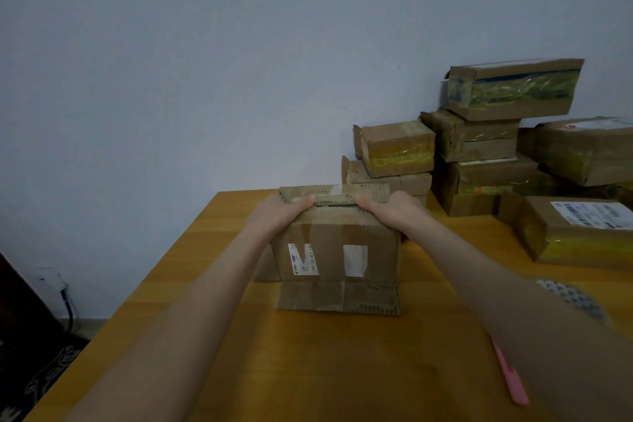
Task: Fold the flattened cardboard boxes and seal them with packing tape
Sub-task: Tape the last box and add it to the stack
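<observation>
From the head view, you are standing a cardboard box [337, 243] upright in the middle of the wooden worktop [308, 370], its labelled face turned toward you and one bottom flap [337, 296] lying flat on the wood in front of it. Your left hand [282, 211] is closing over the box's top left corner, fingers curling onto the upper flaps, while your right hand [388, 207] is clamping the top right corner the same way; both are gripping the box, apparently pressing the top flaps together so the seam is lying shut and ready for tape. You are keeping the box centred and near you, probably to leave both arms room to work. At the back right, a stack of finished boxes [479, 147] is sitting against the wall, yellowish tape showing on their sides, well apart from the one in your hands. A pink tool [510, 377] is lying on the worktop beside your right forearm; what it is cannot be told. No tape roll is clearly showing.
</observation>
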### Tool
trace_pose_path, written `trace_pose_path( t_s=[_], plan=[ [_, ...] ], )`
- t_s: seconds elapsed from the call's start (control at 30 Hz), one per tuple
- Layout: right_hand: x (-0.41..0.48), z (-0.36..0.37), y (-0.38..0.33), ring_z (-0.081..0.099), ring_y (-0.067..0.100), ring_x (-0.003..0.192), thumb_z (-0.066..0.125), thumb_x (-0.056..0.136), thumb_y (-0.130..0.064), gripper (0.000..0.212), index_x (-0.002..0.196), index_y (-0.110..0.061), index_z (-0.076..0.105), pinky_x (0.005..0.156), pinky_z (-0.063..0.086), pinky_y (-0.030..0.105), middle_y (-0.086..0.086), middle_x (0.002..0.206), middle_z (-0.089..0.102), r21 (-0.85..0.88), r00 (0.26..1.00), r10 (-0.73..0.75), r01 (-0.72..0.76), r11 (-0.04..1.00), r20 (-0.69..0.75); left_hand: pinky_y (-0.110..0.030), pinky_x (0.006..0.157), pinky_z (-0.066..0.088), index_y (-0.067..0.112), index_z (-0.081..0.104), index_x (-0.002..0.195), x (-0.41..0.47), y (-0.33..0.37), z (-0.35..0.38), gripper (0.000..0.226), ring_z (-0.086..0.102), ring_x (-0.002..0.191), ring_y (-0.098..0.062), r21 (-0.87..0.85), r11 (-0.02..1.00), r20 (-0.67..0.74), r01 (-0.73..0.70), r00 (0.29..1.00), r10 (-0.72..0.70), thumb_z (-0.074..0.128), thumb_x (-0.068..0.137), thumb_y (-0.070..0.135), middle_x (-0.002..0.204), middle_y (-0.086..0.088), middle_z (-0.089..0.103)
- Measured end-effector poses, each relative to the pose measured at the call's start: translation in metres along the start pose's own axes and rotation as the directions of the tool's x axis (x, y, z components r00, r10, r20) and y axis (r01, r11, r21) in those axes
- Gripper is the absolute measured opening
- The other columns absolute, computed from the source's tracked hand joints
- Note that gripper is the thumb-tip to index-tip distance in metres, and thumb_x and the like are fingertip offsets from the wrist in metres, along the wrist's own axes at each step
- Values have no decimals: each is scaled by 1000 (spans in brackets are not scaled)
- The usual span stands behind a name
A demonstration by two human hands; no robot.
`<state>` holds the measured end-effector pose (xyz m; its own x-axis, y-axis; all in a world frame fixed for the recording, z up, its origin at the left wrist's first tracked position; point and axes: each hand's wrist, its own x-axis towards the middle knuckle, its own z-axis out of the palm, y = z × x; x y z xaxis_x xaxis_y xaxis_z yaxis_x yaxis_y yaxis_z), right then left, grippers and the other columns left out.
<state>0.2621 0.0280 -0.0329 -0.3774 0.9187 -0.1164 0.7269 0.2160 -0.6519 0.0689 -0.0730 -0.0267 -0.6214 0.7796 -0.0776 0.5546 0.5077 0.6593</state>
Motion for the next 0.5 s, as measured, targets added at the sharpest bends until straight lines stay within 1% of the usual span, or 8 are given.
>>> trace_pose_path(
  t_s=[0.07, 0.17, 0.23, 0.3, 0.37, 0.4, 0.43, 0.5],
  plan=[
    [-2, -1, 1, 63, 23, 80, 54, 85, -62, 51, 87, -11, 50, 75, 57, 37, 7, 88, 62, -11, 999, -39, 39, 999, -14, -42, 88, 53, 20, 64, 109, -6, -2, -3, 71, 63, 97, -23, 72, 997, -45, -25, 999, 28, 54, 70, 78, 104, -1, 68],
    [-7, -9, 0, 60, 20, 72, 46, 96, -46, 39, 86, -10, 54, 76, 55, 37, 5, 79, 60, 74, 998, -69, 68, 995, 11, -41, 89, 51, 10, 58, 112, -11, -5, -15, 51, 60, 101, -28, 199, 980, -143, -19, 989, 48, 43, 93, 55, 112, -10, 64],
    [-12, -14, -4, 62, 22, 88, 39, 98, -46, 46, 119, -6, 51, 80, 53, 39, 8, 99, 62, -71, 987, -160, 159, 985, -10, -41, 95, 46, 6, 45, 132, -14, -6, -18, 51, 53, 115, -32, 276, 960, -154, -45, 984, 91, 37, 99, 43, 132, -16, 53],
    [-18, -12, -14, 46, 29, 127, 35, 99, -48, 57, 146, -16, 30, 100, 44, 45, 8, 142, 45, -239, 941, -337, 323, 916, -23, -45, 108, 35, 16, 28, 148, -23, 1, -11, 52, 35, 136, -30, 398, 901, -92, -171, 970, 225, 32, 101, 39, 153, -14, 29],
    [-27, -2, -23, 26, 29, 141, 27, 100, -48, 48, 142, -27, 40, 113, 27, 48, 3, 153, 32, -340, 877, -470, 473, 813, 97, -49, 112, 29, 30, 36, 145, -30, 9, -1, 46, 25, 142, -26, 471, 834, 6, -286, 947, 321, 27, 101, 43, 156, -5, 24],
    [-27, 4, -22, 28, 28, 140, 24, 100, -49, 46, 134, -30, 49, 113, 26, 48, 3, 151, 35, -386, 870, -472, 488, 782, 143, -49, 111, 30, 34, 42, 141, -32, 9, 1, 45, 26, 141, -25, 478, 827, 32, -296, 947, 320, 26, 101, 45, 154, -4, 29],
    [-27, 7, -18, 37, 27, 134, 24, 100, -50, 46, 124, -29, 57, 109, 31, 46, 4, 147, 41, -375, 888, -441, 455, 807, 129, -46, 110, 33, 34, 47, 138, -34, 7, 1, 43, 30, 139, -25, 453, 846, 28, -281, 953, 301, 28, 101, 45, 152, -4, 33],
    [-25, 1, -4, 53, 24, 117, 33, 99, -48, 43, 107, -20, 64, 92, 46, 39, 6, 136, 51, -222, 940, -340, 325, 919, -33, -38, 108, 35, 27, 53, 134, -36, -3, -6, 39, 34, 136, -23, 312, 920, -59, -235, 962, 266, 38, 100, 38, 148, -6, 39]
  ],
)
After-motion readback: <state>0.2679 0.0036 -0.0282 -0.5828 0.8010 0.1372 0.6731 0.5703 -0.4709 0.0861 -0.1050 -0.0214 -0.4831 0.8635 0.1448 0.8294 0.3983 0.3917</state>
